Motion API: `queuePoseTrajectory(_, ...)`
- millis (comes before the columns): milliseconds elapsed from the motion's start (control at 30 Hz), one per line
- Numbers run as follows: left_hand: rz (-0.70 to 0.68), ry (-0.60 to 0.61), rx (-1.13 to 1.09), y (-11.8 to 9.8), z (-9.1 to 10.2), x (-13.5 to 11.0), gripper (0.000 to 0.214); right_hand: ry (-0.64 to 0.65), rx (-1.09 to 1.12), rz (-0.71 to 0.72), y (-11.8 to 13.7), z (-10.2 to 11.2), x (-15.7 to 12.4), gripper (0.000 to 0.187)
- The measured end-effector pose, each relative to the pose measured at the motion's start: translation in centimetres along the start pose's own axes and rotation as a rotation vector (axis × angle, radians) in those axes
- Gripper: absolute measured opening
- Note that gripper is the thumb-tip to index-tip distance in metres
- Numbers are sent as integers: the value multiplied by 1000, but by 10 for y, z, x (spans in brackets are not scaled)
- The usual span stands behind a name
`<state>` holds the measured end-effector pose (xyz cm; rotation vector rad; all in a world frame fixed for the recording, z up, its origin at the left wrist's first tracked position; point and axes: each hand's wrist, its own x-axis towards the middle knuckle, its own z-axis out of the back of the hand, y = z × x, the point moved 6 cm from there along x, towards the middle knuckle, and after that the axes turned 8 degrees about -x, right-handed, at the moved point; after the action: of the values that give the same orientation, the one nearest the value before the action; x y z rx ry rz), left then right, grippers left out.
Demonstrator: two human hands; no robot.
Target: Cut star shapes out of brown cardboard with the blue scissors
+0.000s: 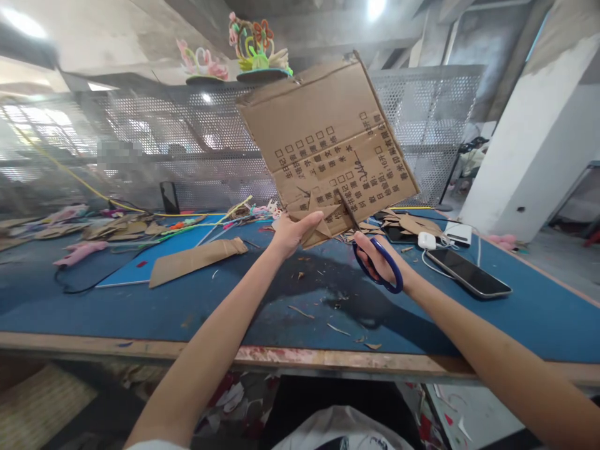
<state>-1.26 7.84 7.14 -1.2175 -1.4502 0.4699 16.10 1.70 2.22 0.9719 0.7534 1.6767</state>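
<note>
A printed cardboard sheet is held up by the left hand, clamped at its lower left corner. At the sheet's lower edge, blue-handled scissors are gripped by the right hand. Below the sheet, the table is strewn with scraps.

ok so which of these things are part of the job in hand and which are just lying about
In the job:
- printed cardboard sheet, held up by the left hand
- blue-handled scissors in the right hand, blades at the sheet

Lying about, seemingly:
- smartphone
- white charger
- pink glue gun
- loose cardboard strip, possibly an offcut
</note>
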Motion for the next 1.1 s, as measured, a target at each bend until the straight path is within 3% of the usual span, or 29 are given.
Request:
queuePoseTrajectory(133,-19,-17,-4,-4,-3,-2,68,-91,-95,79,6,6,0,65)
queuePoseTrajectory(267,21,-28,-6,-1,-1,-2,59,59,58,-6,3,1,2,59)
queuePoseTrajectory(367,60,-12,-30,3,-2,-2,54,137,174,7,5,1,2,54)
queuePoseTrajectory(533,98,1,-66,7,-6,-5,55,256,153,-10,4,5,-3,49)
queuePoseTrajectory(700,77,-35,-99,11,-3,-3,56,393,284,-74,0,6,-3,66)
queuePoseTrajectory(867,-9,-67,-52,10,0,-4,51,384,234,-178,-10,12,-2,68)
queuePoseTrajectory(1100,-5,-29,144,-1,1,-7,56,286,124,-154,-5,0,-4,67)
